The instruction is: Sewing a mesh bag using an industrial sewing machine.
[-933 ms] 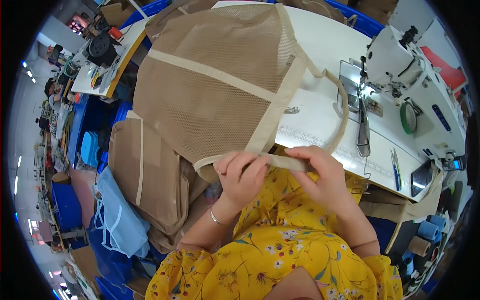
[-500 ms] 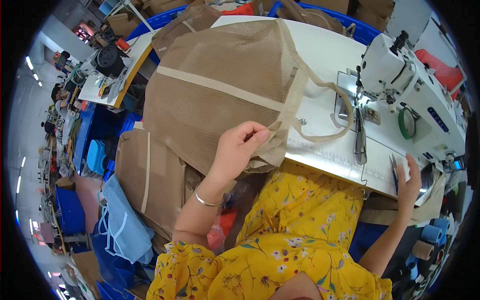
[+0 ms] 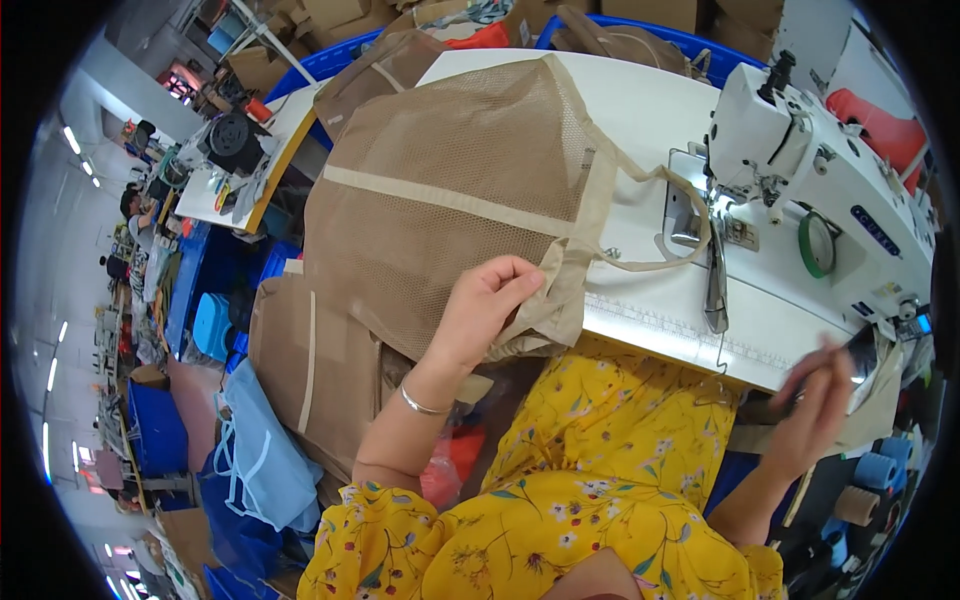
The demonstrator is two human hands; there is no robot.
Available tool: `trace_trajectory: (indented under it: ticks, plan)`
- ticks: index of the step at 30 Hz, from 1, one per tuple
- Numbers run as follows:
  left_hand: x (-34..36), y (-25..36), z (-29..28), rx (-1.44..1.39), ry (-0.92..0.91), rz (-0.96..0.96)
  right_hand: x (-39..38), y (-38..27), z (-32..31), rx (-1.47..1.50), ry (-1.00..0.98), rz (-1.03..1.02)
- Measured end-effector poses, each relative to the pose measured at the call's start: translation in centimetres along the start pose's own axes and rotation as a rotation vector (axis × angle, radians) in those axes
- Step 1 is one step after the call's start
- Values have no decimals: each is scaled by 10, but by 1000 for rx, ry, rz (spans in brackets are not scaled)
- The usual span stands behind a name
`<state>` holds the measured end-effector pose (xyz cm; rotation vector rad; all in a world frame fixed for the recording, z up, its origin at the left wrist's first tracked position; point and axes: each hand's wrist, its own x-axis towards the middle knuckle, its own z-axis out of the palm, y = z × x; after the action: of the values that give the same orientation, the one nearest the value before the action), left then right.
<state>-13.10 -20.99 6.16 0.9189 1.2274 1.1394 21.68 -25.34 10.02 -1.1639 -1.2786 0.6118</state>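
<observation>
My left hand (image 3: 477, 312) pinches the folded beige binding (image 3: 560, 285) at the lower corner of a large brown mesh bag (image 3: 430, 220) lying over the white sewing table (image 3: 640, 90). A beige strap loops from the bag toward the presser foot. My right hand (image 3: 812, 402), blurred, is at the table's front edge below the white sewing machine (image 3: 760, 135), fingers curled around something dark that I cannot make out.
Stacked brown bags (image 3: 300, 350) and a light blue bag (image 3: 265, 450) lie at left. A green tape roll (image 3: 816, 243) rests by the machine; thread cones (image 3: 873, 470) are at lower right. A co-worker (image 3: 140, 225) is at far left.
My left hand shifted from the strip's middle to the bag's corner. My right hand let go of the strip, reached right to the snips, and has since drawn slightly lower with curled fingers.
</observation>
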Motion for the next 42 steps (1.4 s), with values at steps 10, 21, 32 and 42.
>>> trace_trajectory:
  ticks: [10, 21, 32, 42]
  plan:
    - [-13, -5, 10, -3, 24, 15, -27, 13, 149, -271, -614, -293]
    - [-21, -2, 12, 35, 8, 39, -21, 27, 152, -306, -602, -275]
    - [-18, -12, 11, 6, -13, 12, -20, 37, 156, -118, -623, -204]
    - [-22, -13, 14, 17, -5, 16, -18, 32, 158, -202, -720, -9]
